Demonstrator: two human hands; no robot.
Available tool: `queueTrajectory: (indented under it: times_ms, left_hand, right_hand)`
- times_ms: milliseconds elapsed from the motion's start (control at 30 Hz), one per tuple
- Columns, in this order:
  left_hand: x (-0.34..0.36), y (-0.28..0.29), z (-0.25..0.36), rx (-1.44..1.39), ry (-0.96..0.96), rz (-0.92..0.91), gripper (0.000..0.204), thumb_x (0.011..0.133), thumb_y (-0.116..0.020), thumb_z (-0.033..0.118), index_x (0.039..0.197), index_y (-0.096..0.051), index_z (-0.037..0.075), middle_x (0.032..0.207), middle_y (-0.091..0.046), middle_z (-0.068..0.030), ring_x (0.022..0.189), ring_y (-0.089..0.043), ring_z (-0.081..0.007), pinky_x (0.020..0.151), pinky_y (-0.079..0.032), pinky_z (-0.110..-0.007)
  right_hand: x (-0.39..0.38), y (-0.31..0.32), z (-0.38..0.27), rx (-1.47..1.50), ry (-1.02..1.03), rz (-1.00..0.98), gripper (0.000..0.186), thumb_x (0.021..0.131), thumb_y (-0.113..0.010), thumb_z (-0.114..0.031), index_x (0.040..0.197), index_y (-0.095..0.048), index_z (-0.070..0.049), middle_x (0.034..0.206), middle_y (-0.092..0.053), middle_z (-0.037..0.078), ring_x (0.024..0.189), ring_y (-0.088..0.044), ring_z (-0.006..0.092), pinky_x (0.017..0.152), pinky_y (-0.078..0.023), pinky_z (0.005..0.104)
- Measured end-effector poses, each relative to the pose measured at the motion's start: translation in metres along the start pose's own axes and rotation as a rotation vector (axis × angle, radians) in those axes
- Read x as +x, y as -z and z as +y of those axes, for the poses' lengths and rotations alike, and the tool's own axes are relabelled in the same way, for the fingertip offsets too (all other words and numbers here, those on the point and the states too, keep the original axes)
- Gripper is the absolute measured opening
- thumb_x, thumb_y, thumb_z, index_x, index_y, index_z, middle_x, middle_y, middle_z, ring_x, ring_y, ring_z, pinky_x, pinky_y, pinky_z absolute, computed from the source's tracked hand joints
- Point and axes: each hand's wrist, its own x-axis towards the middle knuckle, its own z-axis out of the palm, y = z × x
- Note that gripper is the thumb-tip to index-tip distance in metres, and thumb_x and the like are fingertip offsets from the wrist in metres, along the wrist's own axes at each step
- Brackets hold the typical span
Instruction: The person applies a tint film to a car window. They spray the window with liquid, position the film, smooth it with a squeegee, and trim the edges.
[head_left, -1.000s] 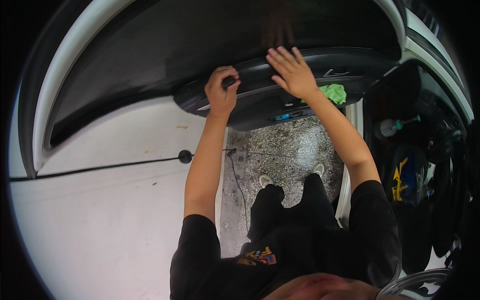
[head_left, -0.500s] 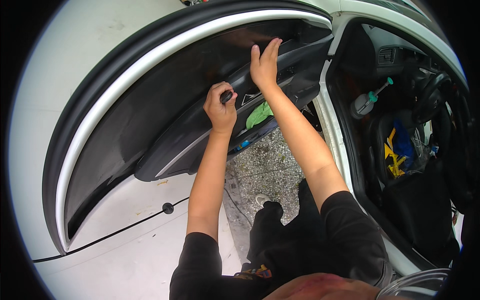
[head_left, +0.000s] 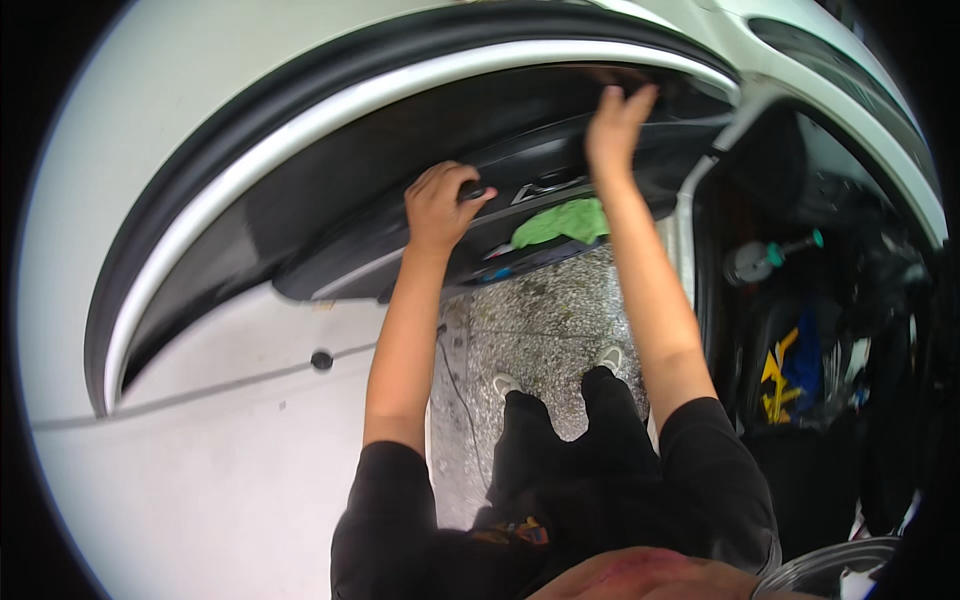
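Observation:
An open car door with a dark window [head_left: 370, 165] and a black inner panel [head_left: 350, 255] is in front of me. My left hand [head_left: 435, 208] is closed around a small black handle [head_left: 472, 190] near the lower edge of the glass; the rest of that tool is hidden. Farther right, my right hand [head_left: 613, 140] is raised by the glass, fingers apart and slightly blurred, with nothing visible in it. Its palm faces the window, and I cannot tell whether it touches. Below the hands, a green cloth [head_left: 560, 222] hangs from the door pocket.
On the right is the car's interior, with a teal-topped spray bottle [head_left: 757, 262], and yellow tools [head_left: 778, 375] beside blue material on the seat. A round black fitting [head_left: 321, 360] sits on the pale surface at left. Speckled paving [head_left: 545, 330] lies underfoot.
My right hand has moved right along the window. My left hand still grips the black handle, its wrist turned a little. The view has shifted, and both shoes now show.

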Motion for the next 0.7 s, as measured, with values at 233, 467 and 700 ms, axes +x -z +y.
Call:
queueTrajectory:
  times_ms: [233, 467, 700]
  left_hand:
    - [-0.029, 0.084, -0.016, 0.049, -0.040, 0.241, 0.030, 0.063, -0.081, 0.022, 0.065, -0.053, 0.010, 0.063, -0.057, -0.0051, 0.057, -0.059, -0.0235, 0.055, -0.049, -0.031]
    - [-0.102, 0.158, 0.052, -0.032, -0.230, 0.237, 0.028, 0.070, -0.075, 0.023, 0.062, -0.050, 0.011, 0.058, -0.049, -0.0008, 0.054, -0.053, -0.0173, 0.052, -0.047, -0.029]
    - [-0.334, 0.157, 0.104, -0.113, 0.487, -0.170, 0.023, 0.070, -0.075, 0.020, 0.066, -0.053, 0.013, 0.059, -0.056, -0.0015, 0.056, -0.059, -0.0199, 0.050, -0.048, -0.031]
  right_hand:
    - [-0.062, -0.004, -0.102, -0.414, 1.294, -0.600, 0.060, 0.073, -0.058, -0.010, 0.132, -0.046, -0.015, 0.139, -0.042, 0.009, 0.130, -0.037, 0.0291, 0.106, -0.027, 0.0470]
    - [-0.137, -0.115, -0.169, -0.760, 1.862, -0.701, 0.063, 0.078, -0.053, -0.019, 0.139, -0.036, -0.016, 0.146, -0.031, -0.005, 0.135, -0.027, 0.0127, 0.113, -0.015, 0.0313]
    - [-0.217, -0.184, -0.169, -0.814, 1.728, -1.072, 0.061, 0.091, -0.045, -0.035, 0.143, -0.026, -0.010, 0.149, -0.026, 0.000, 0.137, -0.021, 0.0136, 0.114, -0.012, 0.0314]
